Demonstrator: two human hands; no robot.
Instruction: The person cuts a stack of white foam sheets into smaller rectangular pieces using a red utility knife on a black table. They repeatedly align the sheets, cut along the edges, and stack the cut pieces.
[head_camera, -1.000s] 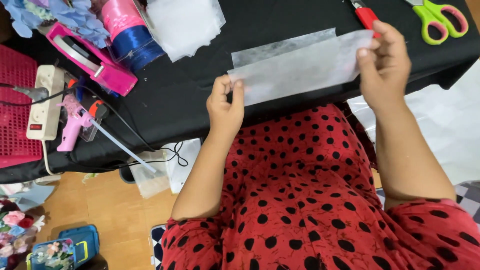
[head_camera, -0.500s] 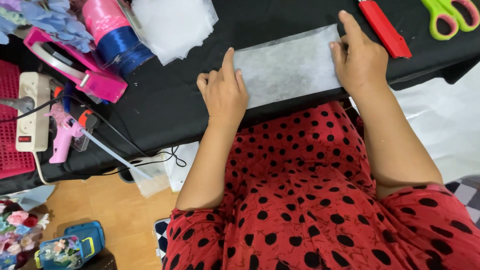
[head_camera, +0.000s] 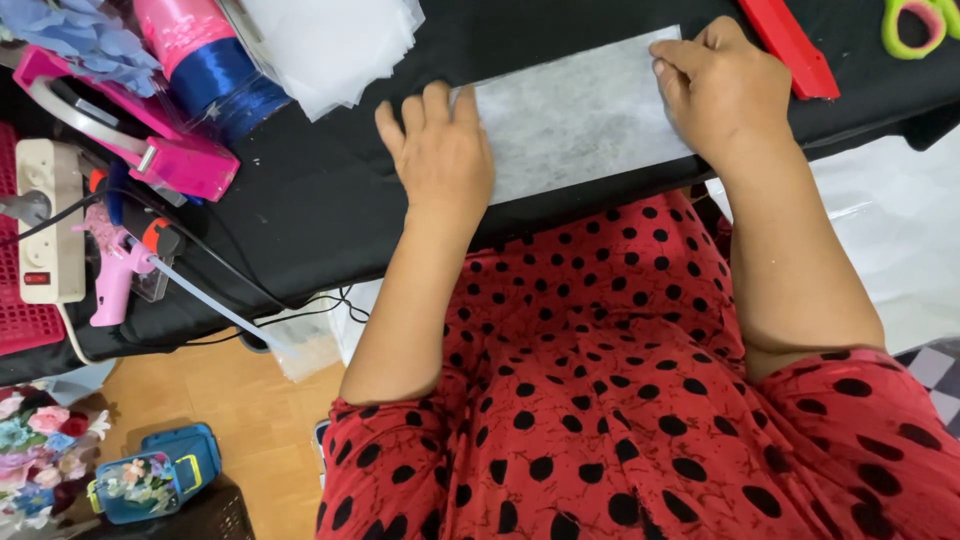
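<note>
Pressing flat on the black bench (head_camera: 330, 190), the left hand (head_camera: 437, 150) is covering the left end of a white fabric strip (head_camera: 575, 115), its grip released with fingers spread. The right hand (head_camera: 722, 85) is lying open on the strip's right end. A red cutter (head_camera: 790, 45) is sitting just beside that hand, and a pink tape dispenser (head_camera: 120, 130) is lying well off to the left.

A white fabric strip (head_camera: 575, 125) lies flat near the front edge of the black tabletop (head_camera: 330, 190). The left hand (head_camera: 438, 150) presses palm-down on its left end; the right hand (head_camera: 722, 88) presses on its right end. A red cutter (head_camera: 790, 45) lies just beside the right hand. Green scissors (head_camera: 915, 22) sit at the far right corner. A pink tape dispenser (head_camera: 120, 135) and pink glue gun (head_camera: 115, 275) occupy the left edge.
</note>
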